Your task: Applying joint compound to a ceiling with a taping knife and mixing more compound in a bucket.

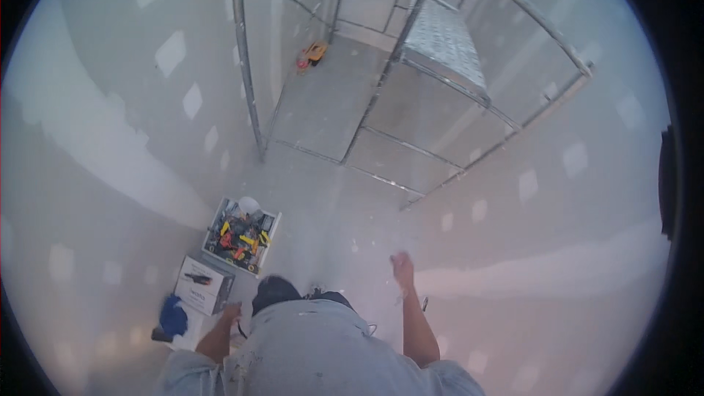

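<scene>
My left hand [232, 313] hangs low at my left side, beside a white cardboard box [199, 290]. A thin dark curved thing [241, 331] shows just below it; whether the hand holds this I cannot tell. My right hand [401, 270] is held out ahead on the right, over the grey floor, away from any object. Its fingers are smeared and look partly curled, and nothing in them can be made out. An open tool box [274, 229] full of yellow, red and black tools stands ahead on the left, with a white round container [249, 205] at its far end.
A metal scaffold frame [381, 88] with a perforated platform [447, 40] stands ahead. A yellow and red object [313, 54] lies on the floor by the far left wall. Patched drywall [110, 125] rises on both sides. A blue bundle [173, 316] sits near the box.
</scene>
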